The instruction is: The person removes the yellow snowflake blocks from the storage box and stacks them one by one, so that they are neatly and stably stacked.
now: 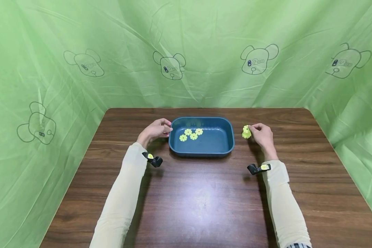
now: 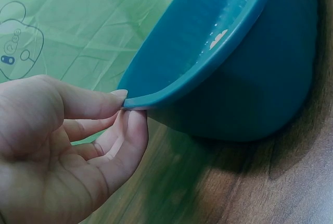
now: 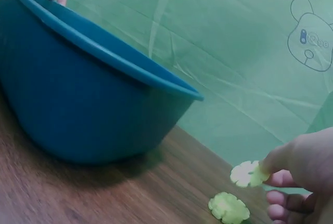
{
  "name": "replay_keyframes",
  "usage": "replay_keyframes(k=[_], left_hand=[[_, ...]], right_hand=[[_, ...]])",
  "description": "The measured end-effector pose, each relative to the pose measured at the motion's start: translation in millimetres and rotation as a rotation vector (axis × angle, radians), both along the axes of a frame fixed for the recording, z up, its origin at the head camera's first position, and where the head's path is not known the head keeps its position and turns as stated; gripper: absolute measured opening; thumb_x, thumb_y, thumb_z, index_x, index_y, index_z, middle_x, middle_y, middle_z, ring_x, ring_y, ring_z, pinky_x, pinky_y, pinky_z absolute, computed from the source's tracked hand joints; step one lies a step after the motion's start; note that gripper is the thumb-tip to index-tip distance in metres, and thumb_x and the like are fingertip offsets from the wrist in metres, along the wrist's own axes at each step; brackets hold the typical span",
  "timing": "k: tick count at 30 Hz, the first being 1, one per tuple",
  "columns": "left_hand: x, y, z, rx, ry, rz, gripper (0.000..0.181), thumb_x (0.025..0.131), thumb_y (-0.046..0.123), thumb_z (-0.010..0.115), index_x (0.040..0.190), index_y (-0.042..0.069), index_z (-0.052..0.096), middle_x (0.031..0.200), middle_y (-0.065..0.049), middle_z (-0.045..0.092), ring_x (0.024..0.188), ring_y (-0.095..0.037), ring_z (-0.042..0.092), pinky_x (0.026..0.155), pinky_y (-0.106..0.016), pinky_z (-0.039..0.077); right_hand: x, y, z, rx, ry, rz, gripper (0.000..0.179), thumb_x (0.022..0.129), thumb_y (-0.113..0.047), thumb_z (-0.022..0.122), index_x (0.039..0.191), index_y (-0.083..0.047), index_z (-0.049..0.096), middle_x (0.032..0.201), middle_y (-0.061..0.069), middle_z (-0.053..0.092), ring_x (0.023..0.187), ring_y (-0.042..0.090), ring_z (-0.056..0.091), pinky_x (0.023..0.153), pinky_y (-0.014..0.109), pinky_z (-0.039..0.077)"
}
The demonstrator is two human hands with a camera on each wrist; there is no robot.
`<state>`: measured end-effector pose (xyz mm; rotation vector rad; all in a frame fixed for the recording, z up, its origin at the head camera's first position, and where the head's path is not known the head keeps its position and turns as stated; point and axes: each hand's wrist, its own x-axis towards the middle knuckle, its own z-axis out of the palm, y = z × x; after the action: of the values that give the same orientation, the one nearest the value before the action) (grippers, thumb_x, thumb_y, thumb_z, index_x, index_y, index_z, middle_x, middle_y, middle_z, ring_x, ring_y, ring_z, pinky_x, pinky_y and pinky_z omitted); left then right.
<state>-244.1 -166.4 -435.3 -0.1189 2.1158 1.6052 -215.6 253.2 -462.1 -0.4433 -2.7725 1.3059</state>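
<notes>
A blue plastic basin (image 1: 201,153) sits on the table, with several yellow flower-shaped pieces (image 1: 183,138) lying flat on the left part of its floor. At its left end my left hand (image 1: 155,131) pinches the rim between thumb and fingers, seen closely in the left wrist view. To the right of the basin, my right hand (image 1: 262,135) pinches a yellow flower-shaped piece (image 3: 241,174) by its edge. Just below that piece, other yellow flower material (image 3: 229,208) lies on the wood; how many pieces are there, I cannot tell.
The brown wooden table (image 1: 201,199) stretches in front of the basin and to both sides. Green cloth (image 1: 210,89) with bear-head drawings hangs behind the table and along its sides. A black wrist camera (image 1: 155,161) is strapped to the left sleeve, another (image 1: 254,168) to the right.
</notes>
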Motion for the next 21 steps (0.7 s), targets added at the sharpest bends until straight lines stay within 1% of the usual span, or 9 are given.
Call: replay_keyframes(k=[3, 8, 9, 13, 17, 21], left_hand=[[0.0, -0.1, 0.5, 0.001, 0.002, -0.002, 0.035, 0.093, 0.002, 0.056, 0.124, -0.002, 0.042, 0.097, -0.009, 0.051, 0.079, -0.016, 0.054, 0.092, -0.041, 0.050], [0.4, -0.2, 0.9, 0.002, 0.008, -0.003, 0.033, 0.092, 0.001, 0.056, 0.123, -0.001, 0.043, 0.096, -0.008, 0.051, 0.078, -0.015, 0.054, 0.086, -0.036, 0.052], [0.4, -0.2, 1.0, 0.001, 0.008, -0.003, 0.033, 0.092, 0.001, 0.056, 0.123, -0.001, 0.043, 0.096, -0.008, 0.051, 0.078, -0.015, 0.054, 0.086, -0.036, 0.052], [-0.1, -0.5, 1.1, 0.002, 0.005, -0.002, 0.033, 0.092, 0.002, 0.056, 0.123, -0.001, 0.043, 0.095, -0.007, 0.051, 0.078, -0.015, 0.054, 0.090, -0.039, 0.051], [-0.5, -1.3, 1.4, 0.004, 0.004, -0.002, 0.034, 0.092, 0.001, 0.056, 0.123, -0.002, 0.043, 0.095, -0.007, 0.051, 0.077, -0.015, 0.054, 0.093, -0.043, 0.050], [-1.8, -2.0, 0.8, 0.002, 0.002, -0.007, 0.033, 0.093, 0.001, 0.056, 0.123, -0.002, 0.043, 0.094, -0.007, 0.051, 0.075, -0.014, 0.055, 0.092, -0.042, 0.051]], right_hand=[[0.1, 3.1, -2.6, 0.029, -0.026, -0.005, 0.037, 0.093, -0.037, 0.055, 0.105, -0.004, 0.066, 0.117, 0.018, 0.062, 0.111, 0.034, 0.051, 0.091, 0.042, 0.040], [-4.4, 9.0, -13.6, 0.116, -0.030, 0.014, 0.034, 0.092, -0.035, 0.055, 0.100, -0.004, 0.066, 0.113, 0.020, 0.064, 0.112, 0.040, 0.052, 0.094, 0.047, 0.041], [-5.0, 10.0, -15.2, 0.131, -0.028, 0.031, 0.034, 0.093, -0.034, 0.054, 0.102, -0.003, 0.065, 0.114, 0.021, 0.063, 0.113, 0.041, 0.051, 0.095, 0.049, 0.040], [-7.3, 10.5, -18.4, 0.168, -0.008, 0.029, 0.031, 0.092, -0.032, 0.056, 0.100, -0.004, 0.065, 0.110, 0.019, 0.065, 0.110, 0.041, 0.053, 0.094, 0.048, 0.041], [-7.0, 9.3, -16.8, 0.179, 0.000, 0.025, 0.028, 0.092, -0.029, 0.058, 0.099, -0.003, 0.066, 0.107, 0.019, 0.066, 0.107, 0.040, 0.054, 0.092, 0.049, 0.041], [-6.6, 8.8, -16.0, 0.179, -0.005, 0.027, 0.027, 0.092, -0.028, 0.058, 0.099, -0.003, 0.066, 0.106, 0.019, 0.066, 0.107, 0.040, 0.054, 0.091, 0.049, 0.041]])
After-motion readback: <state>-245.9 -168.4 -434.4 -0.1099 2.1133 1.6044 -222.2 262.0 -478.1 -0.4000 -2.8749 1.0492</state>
